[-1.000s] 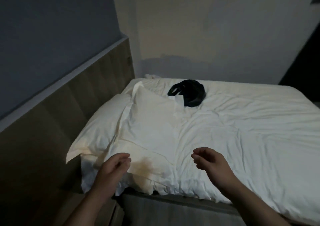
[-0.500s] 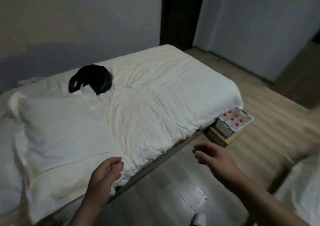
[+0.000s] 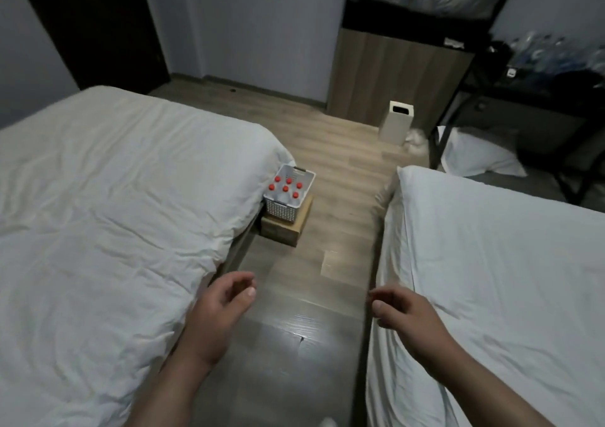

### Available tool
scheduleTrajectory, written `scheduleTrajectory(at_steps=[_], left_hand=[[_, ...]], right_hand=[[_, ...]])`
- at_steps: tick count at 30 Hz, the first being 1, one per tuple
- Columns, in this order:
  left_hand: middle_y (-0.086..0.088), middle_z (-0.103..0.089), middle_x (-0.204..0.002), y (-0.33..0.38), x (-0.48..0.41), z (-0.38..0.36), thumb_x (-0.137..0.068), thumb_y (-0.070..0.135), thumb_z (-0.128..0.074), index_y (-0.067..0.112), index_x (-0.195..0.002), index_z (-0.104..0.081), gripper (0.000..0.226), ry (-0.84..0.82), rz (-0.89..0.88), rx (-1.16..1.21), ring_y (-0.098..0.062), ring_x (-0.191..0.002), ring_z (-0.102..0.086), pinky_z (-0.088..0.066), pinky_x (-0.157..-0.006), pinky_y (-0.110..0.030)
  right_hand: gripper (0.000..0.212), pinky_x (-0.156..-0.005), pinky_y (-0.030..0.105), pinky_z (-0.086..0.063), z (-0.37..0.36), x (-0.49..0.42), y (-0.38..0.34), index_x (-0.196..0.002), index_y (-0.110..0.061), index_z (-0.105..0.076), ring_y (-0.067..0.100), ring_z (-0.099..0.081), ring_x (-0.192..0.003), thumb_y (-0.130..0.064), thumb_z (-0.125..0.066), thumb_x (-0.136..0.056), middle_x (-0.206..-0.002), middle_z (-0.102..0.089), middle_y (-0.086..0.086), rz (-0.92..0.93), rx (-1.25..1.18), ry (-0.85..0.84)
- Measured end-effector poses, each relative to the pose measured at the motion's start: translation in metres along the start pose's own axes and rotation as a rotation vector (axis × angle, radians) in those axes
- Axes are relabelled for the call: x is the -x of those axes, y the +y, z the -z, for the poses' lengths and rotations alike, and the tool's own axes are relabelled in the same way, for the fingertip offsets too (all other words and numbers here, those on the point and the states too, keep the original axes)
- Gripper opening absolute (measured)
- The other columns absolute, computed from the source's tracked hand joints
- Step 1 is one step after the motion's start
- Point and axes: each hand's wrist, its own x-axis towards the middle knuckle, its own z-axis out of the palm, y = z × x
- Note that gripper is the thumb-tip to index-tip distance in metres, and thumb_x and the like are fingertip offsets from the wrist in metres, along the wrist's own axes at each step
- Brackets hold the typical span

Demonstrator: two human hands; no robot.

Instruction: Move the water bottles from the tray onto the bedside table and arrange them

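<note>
Several water bottles with red caps [image 3: 287,189] stand in a white perforated tray [image 3: 281,210]. The tray rests on a low cardboard box [image 3: 284,230] on the floor at the corner of the left bed. My left hand [image 3: 217,312] hovers over the aisle near the left bed's edge, fingers loosely curled and holding nothing. My right hand [image 3: 406,312] hangs by the right bed's edge, also empty with fingers apart. Both hands are well short of the tray. No bedside table is in view.
A white bed [image 3: 114,213] fills the left and a second white bed [image 3: 491,279] the right, with a narrow wooden-floor aisle [image 3: 327,279] between. Beyond stand a white bin [image 3: 396,122], a wooden cabinet [image 3: 393,76], a dark door [image 3: 98,23] and a black metal rack [image 3: 523,99].
The view has swung right from the pillow end of the bed to the aisle between two beds. The tray of bottles has come to the centre. Both hands stay empty.
</note>
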Motion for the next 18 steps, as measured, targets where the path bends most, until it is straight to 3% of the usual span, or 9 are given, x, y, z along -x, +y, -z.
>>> scheduleTrajectory(at_steps=[4,9,14,18], left_hand=[[-0.003,-0.073,-0.099,0.012,-0.027,-0.025,-0.07,0.035,-0.068,0.02,-0.103,-0.069,0.036,-0.027,-0.008,-0.093,-0.017,-0.094,-0.068,-0.055,-0.09,-0.043],[-0.004,-0.074,-0.097,0.031,-0.053,-0.028,-0.071,0.025,-0.065,0.018,-0.101,-0.07,0.031,0.101,0.006,-0.092,-0.018,-0.094,-0.069,-0.054,-0.092,-0.046],[-0.004,-0.075,-0.098,0.035,-0.077,-0.028,-0.059,0.044,-0.069,0.02,-0.099,-0.071,0.047,0.147,0.082,-0.069,-0.021,-0.097,-0.069,-0.052,-0.094,-0.05],[-0.001,-0.076,-0.097,0.032,-0.122,-0.025,-0.065,0.025,-0.068,0.015,-0.098,-0.07,0.034,0.147,0.156,-0.071,-0.012,-0.092,-0.07,-0.05,-0.096,-0.051]], right_hand=[[0.014,-0.075,0.033,-0.054,0.015,-0.034,0.01,-0.098,-0.017,-0.07,0.021,-0.067,-0.086,-0.009,-0.066,-0.087,-0.092,-0.073,0.006,-0.036,-0.066,-0.007],[0.013,-0.08,0.037,-0.055,0.014,-0.086,-0.004,-0.096,-0.019,-0.071,0.022,-0.068,-0.088,-0.011,-0.068,-0.086,-0.092,-0.074,0.004,-0.016,-0.091,-0.093],[0.015,-0.085,0.041,-0.055,0.015,-0.137,-0.039,-0.101,-0.018,-0.069,0.026,-0.066,-0.092,-0.011,-0.064,-0.088,-0.096,-0.072,0.006,0.046,-0.099,-0.158],[0.015,-0.084,0.04,-0.055,0.016,-0.187,-0.05,-0.098,-0.019,-0.069,0.026,-0.067,-0.092,-0.009,-0.065,-0.087,-0.094,-0.073,0.006,0.036,-0.11,-0.142]])
